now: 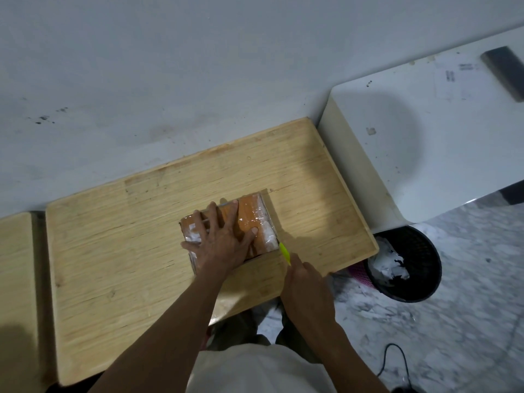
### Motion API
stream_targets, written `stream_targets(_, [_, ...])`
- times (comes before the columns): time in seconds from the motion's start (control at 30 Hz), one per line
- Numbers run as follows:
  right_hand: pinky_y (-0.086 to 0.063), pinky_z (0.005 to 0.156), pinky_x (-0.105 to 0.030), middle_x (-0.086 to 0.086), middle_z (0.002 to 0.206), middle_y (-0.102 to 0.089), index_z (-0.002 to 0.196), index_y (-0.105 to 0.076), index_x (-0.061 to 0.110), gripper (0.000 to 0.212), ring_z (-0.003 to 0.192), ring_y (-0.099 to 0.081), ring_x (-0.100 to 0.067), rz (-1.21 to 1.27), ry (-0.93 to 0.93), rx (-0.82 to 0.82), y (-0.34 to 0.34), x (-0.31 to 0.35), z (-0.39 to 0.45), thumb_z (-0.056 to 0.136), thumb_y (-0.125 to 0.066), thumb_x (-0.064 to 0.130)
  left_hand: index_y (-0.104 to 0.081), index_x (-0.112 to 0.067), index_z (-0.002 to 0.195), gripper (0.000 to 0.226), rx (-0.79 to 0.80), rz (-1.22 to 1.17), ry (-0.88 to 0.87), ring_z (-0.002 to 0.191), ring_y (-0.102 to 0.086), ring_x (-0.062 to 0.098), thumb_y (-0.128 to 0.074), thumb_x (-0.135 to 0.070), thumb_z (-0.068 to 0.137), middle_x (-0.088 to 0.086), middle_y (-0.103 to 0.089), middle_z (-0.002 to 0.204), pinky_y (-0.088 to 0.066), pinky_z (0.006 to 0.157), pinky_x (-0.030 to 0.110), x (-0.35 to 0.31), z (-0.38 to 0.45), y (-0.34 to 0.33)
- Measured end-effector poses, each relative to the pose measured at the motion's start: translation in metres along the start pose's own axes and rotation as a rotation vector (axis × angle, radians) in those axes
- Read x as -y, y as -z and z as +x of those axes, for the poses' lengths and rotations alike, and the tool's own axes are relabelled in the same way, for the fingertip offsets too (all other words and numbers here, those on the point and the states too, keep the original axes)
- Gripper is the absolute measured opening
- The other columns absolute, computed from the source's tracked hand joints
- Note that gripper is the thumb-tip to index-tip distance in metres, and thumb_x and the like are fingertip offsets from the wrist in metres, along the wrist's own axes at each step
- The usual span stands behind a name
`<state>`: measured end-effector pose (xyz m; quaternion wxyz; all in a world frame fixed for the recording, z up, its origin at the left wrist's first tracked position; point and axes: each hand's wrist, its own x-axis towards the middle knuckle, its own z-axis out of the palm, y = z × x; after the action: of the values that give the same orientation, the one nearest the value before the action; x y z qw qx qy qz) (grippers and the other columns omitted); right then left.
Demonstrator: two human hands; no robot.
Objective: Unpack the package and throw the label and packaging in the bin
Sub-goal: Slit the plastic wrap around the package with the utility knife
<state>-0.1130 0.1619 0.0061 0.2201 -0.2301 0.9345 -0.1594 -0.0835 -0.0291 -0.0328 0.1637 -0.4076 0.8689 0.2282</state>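
My left hand (219, 239) lies flat, fingers spread, on the taped package (249, 222) on the table (113, 251). My right hand (304, 282) grips a yellow-green cutter (285, 253) at the package's near corner.

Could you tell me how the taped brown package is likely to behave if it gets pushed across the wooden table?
The package probably slides rather than tips: it lies flat and low on the table. Its glossy tape wrap looks slippery, perhaps why the left hand presses it. It seems stiff, holding its boxy shape under that hand.
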Motion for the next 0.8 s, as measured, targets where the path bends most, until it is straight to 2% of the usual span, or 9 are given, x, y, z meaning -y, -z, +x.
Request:
stream_targets(0.1, [-0.031, 0.055, -0.017, 0.001, 0.094, -0.062, 0.132, -0.047, 0.016, 0.033, 0.069, -0.053, -0.010, 0.036, -0.005, 0.006, -0.003, -0.005, -0.004, 0.101, -0.043, 0.026, 0.004, -0.057, 0.151, 0.083, 0.004, 0.008, -0.012, 0.150, 0.023, 0.036, -0.036, -0.085, 0.083, -0.008, 0.015, 0.166, -0.008, 0.103, 0.086, 0.002, -0.001, 0.001])
stream_targets(0.23, [-0.042, 0.061, -0.026, -0.005, 0.095, -0.063, 0.139, -0.045, 0.015, 0.039, 0.075, -0.060, -0.019, 0.113, -0.019, 0.005, -0.001, -0.011, -0.011, 0.100, -0.041, 0.019, 0.003, -0.057, 0.150, 0.083, 0.003, 0.010, -0.016, 0.150, 0.023, 0.036, -0.035, -0.086, 0.083, -0.009, 0.015, 0.166, -0.007, 0.103, 0.086, 0.002, -0.001, 0.000])
stream_targets(0.3, [-0.044, 0.060, -0.028, -0.005, 0.091, -0.062, 0.139, -0.046, 0.015, 0.039, 0.073, -0.060, -0.020, 0.118, -0.018, 0.004, -0.001, -0.013, -0.012, 0.099, -0.043, 0.017, 0.002, -0.057, 0.150, 0.082, 0.005, 0.010, -0.015, 0.151, 0.022, 0.035, -0.035, -0.086, 0.082, -0.009, 0.015, 0.166, -0.007, 0.103, 0.086, 0.002, 0.000, -0.001])
stream_targets(0.47, [-0.030, 0.054, -0.014, 0.004, 0.078, -0.052, 0.136, -0.051, 0.016, 0.036, 0.066, -0.050, -0.009, 0.242, -0.022, -0.022, -0.002, -0.028, -0.012, 0.100, -0.045, 0.019, -0.001, -0.058, 0.150, 0.081, 0.001, 0.013, -0.007, 0.151, 0.021, 0.035, -0.037, -0.085, 0.083, -0.011, 0.013, 0.165, -0.007, 0.103, 0.086, 0.001, -0.001, -0.001])
stream_targets(0.6, [-0.042, 0.057, -0.023, 0.002, 0.080, -0.053, 0.139, -0.048, 0.015, 0.038, 0.068, -0.054, -0.012, 0.274, 0.002, 0.005, -0.007, -0.021, -0.016, 0.102, -0.041, 0.021, -0.001, -0.057, 0.150, 0.080, 0.002, 0.021, -0.001, 0.151, 0.021, 0.035, -0.037, -0.083, 0.084, -0.010, 0.014, 0.166, -0.008, 0.103, 0.086, -0.001, -0.003, 0.001])
stream_targets(0.67, [-0.042, 0.054, -0.023, -0.003, 0.080, -0.056, 0.140, -0.048, 0.014, 0.040, 0.066, -0.055, -0.014, 0.248, 0.023, -0.005, -0.009, -0.018, -0.023, 0.101, -0.041, 0.018, 0.000, -0.057, 0.150, 0.080, 0.005, 0.022, 0.001, 0.151, 0.022, 0.034, -0.037, -0.083, 0.084, -0.010, 0.014, 0.166, -0.008, 0.104, 0.085, -0.001, -0.003, 0.001])
stream_targets(0.73, [-0.044, 0.051, -0.023, -0.002, 0.079, -0.058, 0.137, -0.049, 0.016, 0.042, 0.061, -0.055, -0.013, 0.223, 0.041, -0.012, -0.009, -0.026, -0.027, 0.099, -0.035, 0.025, 0.001, -0.058, 0.150, 0.080, -0.002, 0.022, -0.001, 0.151, 0.022, 0.034, -0.037, -0.084, 0.084, -0.009, 0.014, 0.166, -0.007, 0.104, 0.085, -0.001, -0.004, 0.001])
stream_targets(0.8, [-0.050, 0.054, -0.028, 0.000, 0.080, -0.059, 0.133, -0.051, 0.018, 0.040, 0.064, -0.057, -0.013, 0.252, 0.016, -0.019, -0.008, -0.032, -0.022, 0.100, -0.032, 0.030, 0.000, -0.058, 0.150, 0.080, -0.002, 0.021, 0.000, 0.151, 0.022, 0.034, -0.036, -0.084, 0.084, -0.009, 0.013, 0.166, -0.006, 0.104, 0.086, -0.002, -0.005, 0.003])
